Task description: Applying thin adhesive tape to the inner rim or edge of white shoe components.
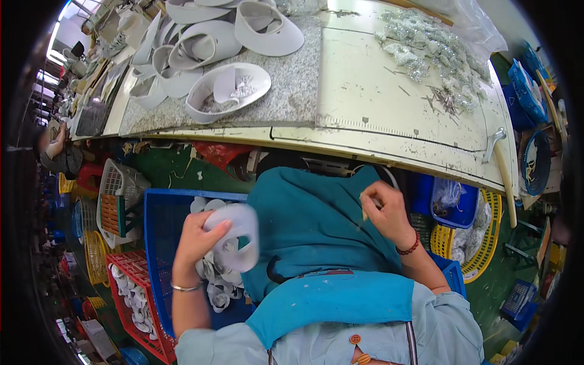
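Note:
My left hand (199,238), over the blue crate (164,201), grips a pale grey shoe upper (238,234) with a cut-out opening, slightly blurred. On the other side of my teal apron (310,213), my right hand (385,205) is closed in a pinch; a small thin yellowish bit shows at its fingertips, too small to name. Several similar pale uppers (269,33) lie piled on the speckled grey mat (286,100) of the table. The nearest upper (258,78) holds small glittery bits and a pale flap. More white pieces (222,286) fill part of the blue crate.
Silvery glittering pieces (420,48) are heaped on the cream tabletop (359,79) at the right. A hammer (496,143) lies by its right edge. A red crate (131,292) and a white basket (131,182) stand left; a yellow basket (494,243) and blue bin (465,210) stand right.

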Motion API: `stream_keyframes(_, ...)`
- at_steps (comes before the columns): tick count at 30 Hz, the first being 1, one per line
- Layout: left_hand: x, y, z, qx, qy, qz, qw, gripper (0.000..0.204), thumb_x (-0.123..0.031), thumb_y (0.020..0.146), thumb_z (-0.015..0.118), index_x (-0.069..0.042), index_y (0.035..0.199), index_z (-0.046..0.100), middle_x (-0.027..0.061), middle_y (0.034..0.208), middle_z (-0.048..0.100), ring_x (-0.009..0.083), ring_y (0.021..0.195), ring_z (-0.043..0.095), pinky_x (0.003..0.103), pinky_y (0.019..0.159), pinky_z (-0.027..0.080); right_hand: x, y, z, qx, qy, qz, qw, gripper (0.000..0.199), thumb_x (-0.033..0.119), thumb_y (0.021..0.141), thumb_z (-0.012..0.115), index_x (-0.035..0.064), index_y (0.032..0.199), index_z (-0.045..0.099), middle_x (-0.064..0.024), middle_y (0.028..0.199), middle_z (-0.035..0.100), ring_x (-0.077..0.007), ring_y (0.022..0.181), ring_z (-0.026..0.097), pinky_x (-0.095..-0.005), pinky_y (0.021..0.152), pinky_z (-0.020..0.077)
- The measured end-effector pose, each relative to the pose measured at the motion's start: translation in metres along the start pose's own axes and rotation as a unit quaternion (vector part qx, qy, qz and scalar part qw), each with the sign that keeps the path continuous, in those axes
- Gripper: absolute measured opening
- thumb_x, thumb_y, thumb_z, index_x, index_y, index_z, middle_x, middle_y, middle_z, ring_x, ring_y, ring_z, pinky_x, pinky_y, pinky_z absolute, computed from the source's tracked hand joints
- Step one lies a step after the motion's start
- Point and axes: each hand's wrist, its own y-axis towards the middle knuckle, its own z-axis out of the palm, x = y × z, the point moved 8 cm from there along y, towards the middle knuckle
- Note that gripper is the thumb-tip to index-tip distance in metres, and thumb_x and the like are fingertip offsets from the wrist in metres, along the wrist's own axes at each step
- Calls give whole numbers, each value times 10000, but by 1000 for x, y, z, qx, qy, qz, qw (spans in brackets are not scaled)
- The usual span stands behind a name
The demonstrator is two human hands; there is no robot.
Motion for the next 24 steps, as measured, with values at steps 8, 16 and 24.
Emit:
stream_keyframes(8, -173, 47, 4, -279, 412, 393, 773, 431, -163, 736, 682, -22, 1131, 583, 149, 1274, 543, 333, 1129, 541, 403, 943, 422, 17, 4, 35, 172, 176, 98, 964, 95, 79, 866, 610, 6, 900, 561, -56, 867, 647, -19, 608, 502, -195, 501, 398)
stream_keyframes(16, -200, 113, -2, -201, 431, 314, 822, 414, -153, 752, 616, 8, 1129, 556, 153, 1264, 538, 368, 1005, 586, 412, 865, 475, 6, -19, 1, 80, 189, 69, 976, 142, 120, 903, 595, 11, 995, 591, 23, 702, 519, -13, 567, 438, -193, 485, 392)
stream_keyframes(24, -216, 51, 16, -206, 287, 353, 866, 315, 0, 764, 562, 36, 1076, 572, 110, 980, 658, 219, 837, 641, 305, 764, 497, 65, -6, -32, -16, 44, -121, 992, 214, 11, 871, 591, -9, 1082, 618, -93, 901, 667, -107, 653, 587, -224, 611, 475)
